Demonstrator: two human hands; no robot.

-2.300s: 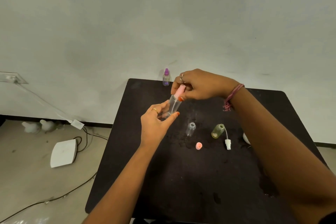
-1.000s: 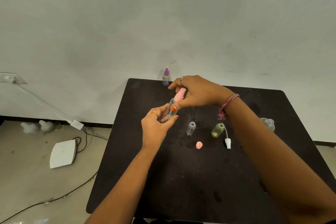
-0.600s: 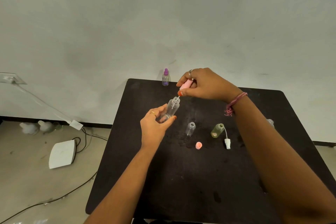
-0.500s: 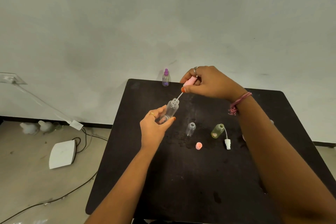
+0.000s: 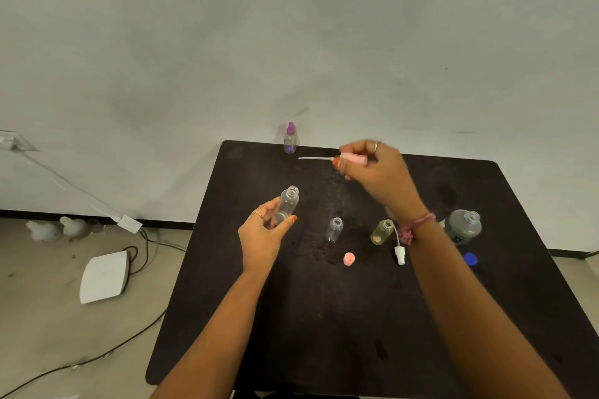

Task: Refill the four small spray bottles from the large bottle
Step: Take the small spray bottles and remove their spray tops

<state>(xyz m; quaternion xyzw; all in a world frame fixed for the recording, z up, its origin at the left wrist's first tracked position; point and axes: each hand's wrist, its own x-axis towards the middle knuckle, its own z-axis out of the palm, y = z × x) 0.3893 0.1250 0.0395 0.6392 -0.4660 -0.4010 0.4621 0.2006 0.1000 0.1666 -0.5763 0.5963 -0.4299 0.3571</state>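
Clear plastic, uncapped: small spray bottle (image 5: 287,204) tilted in the left hand (image 5: 264,236), grip closed round its lower half, threaded neck up and free, held above the left part of the black desk (image 5: 324,317). Pink spray head (image 5: 352,159) pinched in the right hand (image 5: 377,172), grip closed on it, thin white dip tube (image 5: 316,158) sticking out level toward the left, well apart from the held bottle's mouth. Somewhat blurred, that right hand; ring on one finger, pink thread band (image 5: 413,228) at the wrist.

On the desk, between the two forearms: second clear small bottle (image 5: 334,229), open-necked, leaning. Just right of it, yellowish small bottle (image 5: 381,232), also open, with a white spray head (image 5: 400,254) lying beside it, tube curving up toward the bottle's neck. Pink cap (image 5: 348,258) lying alone in front of these. At the far edge, against the wall, fourth small bottle with purple top (image 5: 290,139), upright and capped. Near the right edge, large grey bottle (image 5: 463,225), open at the neck, partly hidden behind the right wrist; blue cap (image 5: 470,259) lying just in front of it.

On the floor at left: white flat device (image 5: 103,277) with dark cables (image 5: 142,249), and pale rounded objects (image 5: 55,228) by the wall, too blurred to identify.
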